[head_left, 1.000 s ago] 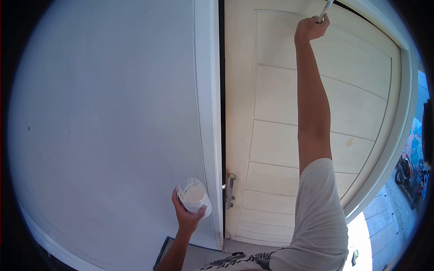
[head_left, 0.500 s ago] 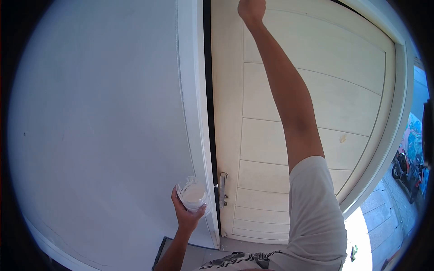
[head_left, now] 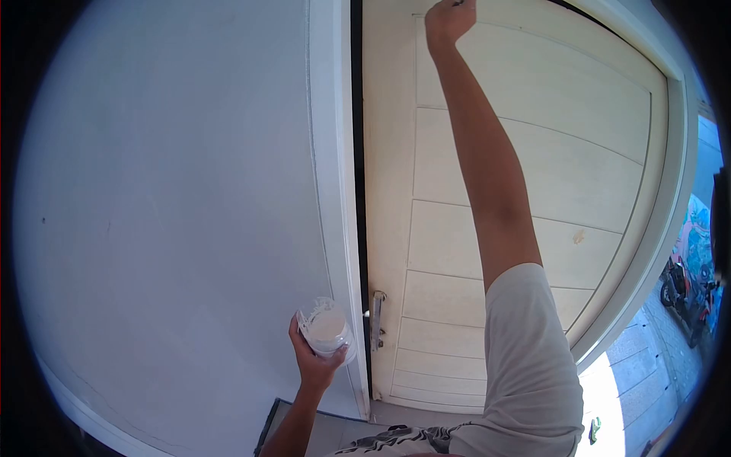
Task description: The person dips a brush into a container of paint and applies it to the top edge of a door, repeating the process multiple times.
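My left hand [head_left: 312, 364] is wrapped round a clear plastic tub [head_left: 327, 335] of off-white paint or paste, with smears up its inner wall. It holds the tub in front of the white door frame [head_left: 335, 190]. High at the top edge of the view, my right hand [head_left: 451, 24] is closed in front of the upper part of the cream panelled door [head_left: 457, 236]. A small dark bit shows at its fingers, but the rest of what it holds is cut off by the frame edge.
A metal door handle [head_left: 377, 320] sits low on the door's left side. At left is a plain pale wall [head_left: 175, 213]. A mat edge [head_left: 327, 415] lies below. Outside at right, a motorcycle [head_left: 681, 297] stands on paving, and a green object [head_left: 595, 430] lies on the ground.
My right hand has moved a little right and down, bringing more of it into view. My left hand and the tub are almost unmoved. The door and frame's upper part appear shifted slightly right.
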Demonstrator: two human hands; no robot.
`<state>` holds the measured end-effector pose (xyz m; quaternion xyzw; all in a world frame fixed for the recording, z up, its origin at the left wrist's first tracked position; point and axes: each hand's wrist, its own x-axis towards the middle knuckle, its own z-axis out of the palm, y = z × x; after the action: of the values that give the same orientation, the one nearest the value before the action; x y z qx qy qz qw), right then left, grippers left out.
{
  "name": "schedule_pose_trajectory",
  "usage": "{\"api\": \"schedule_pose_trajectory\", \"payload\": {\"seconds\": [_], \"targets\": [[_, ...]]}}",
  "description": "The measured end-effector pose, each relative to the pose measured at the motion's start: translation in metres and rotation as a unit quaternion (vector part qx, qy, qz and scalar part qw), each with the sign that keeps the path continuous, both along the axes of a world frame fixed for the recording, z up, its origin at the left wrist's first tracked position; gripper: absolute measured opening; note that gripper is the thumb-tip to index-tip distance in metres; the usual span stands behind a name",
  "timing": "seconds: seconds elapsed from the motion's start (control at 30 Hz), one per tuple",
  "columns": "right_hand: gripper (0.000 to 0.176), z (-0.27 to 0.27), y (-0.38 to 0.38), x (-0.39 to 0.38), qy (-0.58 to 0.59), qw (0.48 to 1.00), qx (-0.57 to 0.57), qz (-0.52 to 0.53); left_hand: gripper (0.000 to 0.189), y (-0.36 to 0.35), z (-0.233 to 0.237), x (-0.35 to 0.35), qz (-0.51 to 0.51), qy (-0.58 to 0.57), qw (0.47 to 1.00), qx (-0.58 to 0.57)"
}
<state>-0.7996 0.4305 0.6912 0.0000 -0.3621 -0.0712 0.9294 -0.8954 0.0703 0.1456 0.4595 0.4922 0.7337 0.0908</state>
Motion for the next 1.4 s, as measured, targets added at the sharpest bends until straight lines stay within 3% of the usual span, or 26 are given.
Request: {"api": "schedule_pose_trajectory", "payload": {"seconds": [0.03,0.1,0.23,0.37,0.43,0.57,0.63,0.7,0.77,0.83,0.9,1.03,1.1,1.13,1.27,1.3,1.37,1.4], "targets": [[0.034,-0.003,-0.012,-0.02,-0.028,0.999,-0.002,0.036,0.107,0.0,0.001,0.001,0.003,0.0,1.0,-0.003],[0.034,-0.01,-0.019,-0.051,-0.111,0.993,-0.025,0.013,0.107,0.0,0.0,0.001,0.003,0.005,1.0,-0.002],[0.034,-0.016,-0.048,-0.051,-0.217,0.974,-0.064,0.016,0.107,-0.002,0.003,0.003,-0.008,0.005,1.0,0.005],[0.033,-0.004,-0.021,0.016,-0.147,0.987,-0.058,0.0,0.108,-0.001,0.003,0.002,-0.013,0.005,1.0,0.004],[0.03,-0.003,0.012,0.047,-0.059,0.995,-0.04,-0.064,0.109,0.0,-0.002,-0.001,-0.027,-0.006,1.0,0.011],[0.036,-0.023,-0.003,0.098,0.077,0.987,-0.085,0.113,0.109,-0.003,-0.001,-0.001,-0.013,0.017,1.0,0.005],[0.034,-0.018,-0.006,0.094,0.099,0.981,-0.073,0.148,0.109,-0.004,-0.001,0.0,-0.012,0.004,1.0,0.001],[0.031,-0.009,-0.013,0.071,0.018,0.985,-0.123,0.122,0.109,-0.004,-0.002,0.0,-0.01,0.0,1.0,0.004],[0.033,0.001,0.004,0.02,0.032,0.998,0.014,-0.042,0.109,-0.003,-0.003,0.001,-0.011,-0.006,1.0,0.007],[0.033,-0.007,-0.025,-0.018,-0.035,0.999,0.001,0.014,0.109,-0.004,-0.002,0.003,0.001,0.011,1.0,-0.002],[0.033,-0.009,-0.034,-0.041,-0.119,0.992,-0.041,-0.023,0.109,-0.005,0.0,0.004,-0.001,0.009,1.0,-0.001],[0.033,-0.013,-0.057,-0.037,-0.255,0.961,-0.104,0.009,0.109,-0.002,0.001,0.006,-0.012,0.001,1.0,0.001],[0.033,-0.003,-0.046,-0.01,-0.188,0.979,-0.059,-0.046,0.109,0.003,0.002,0.008,-0.018,0.01,1.0,0.002],[0.032,0.0,-0.04,0.009,-0.183,0.981,-0.063,-0.008,0.109,0.004,0.002,0.008,-0.021,0.018,1.0,0.003],[0.03,-0.005,0.002,0.085,-0.096,0.988,-0.065,-0.106,0.108,0.002,0.003,0.007,-0.032,-0.001,0.999,0.012],[0.033,-0.016,-0.001,0.11,-0.125,0.965,-0.191,-0.13,0.108,-0.002,0.003,0.006,-0.026,0.002,1.0,0.009],[0.032,-0.017,0.026,0.132,0.104,0.992,-0.065,-0.023,0.108,-0.001,0.001,0.005,-0.019,0.003,1.0,0.009],[0.032,-0.015,0.026,0.136,0.103,0.992,-0.064,-0.02,0.108,-0.002,-0.002,0.003,-0.019,0.0,1.0,0.016]]}}
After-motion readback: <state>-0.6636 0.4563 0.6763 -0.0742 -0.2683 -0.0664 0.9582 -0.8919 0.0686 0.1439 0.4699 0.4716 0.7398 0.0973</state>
